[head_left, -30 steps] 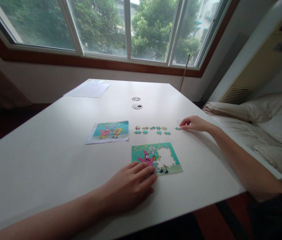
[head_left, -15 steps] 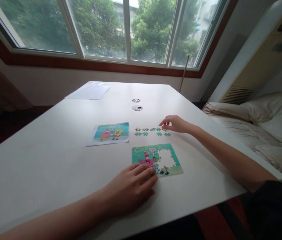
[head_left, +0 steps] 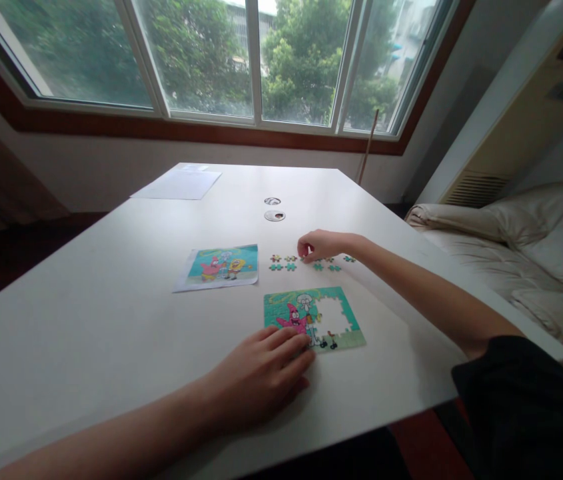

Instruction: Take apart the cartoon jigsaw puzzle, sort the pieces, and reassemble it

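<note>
A partly assembled jigsaw puzzle (head_left: 281,303) with cartoon characters lies flat on the white table, with a jagged gap in its right half. My left hand (head_left: 264,373) rests palm down over its lower left edge, fingers stretched out. Beyond the puzzle, loose puzzle pieces (head_left: 290,267) lie in two rows. Over the back row, my right hand (head_left: 324,245) reaches down with thumb and fingers pinched on a puzzle piece (head_left: 302,259), mostly covered by the fingertips. Left of the rows lies a printed reference picture (head_left: 224,263) of the same scene.
Two round inserts (head_left: 274,216) sit in the tabletop farther back. White papers (head_left: 178,184) lie at the table's far left corner. A window (head_left: 201,60) spans the wall ahead, and a pale sofa (head_left: 511,247) stands to the right.
My right hand has shifted left along the back row of pieces. A piece now lies at that row's right end. My left hand and the puzzle have stayed in place.
</note>
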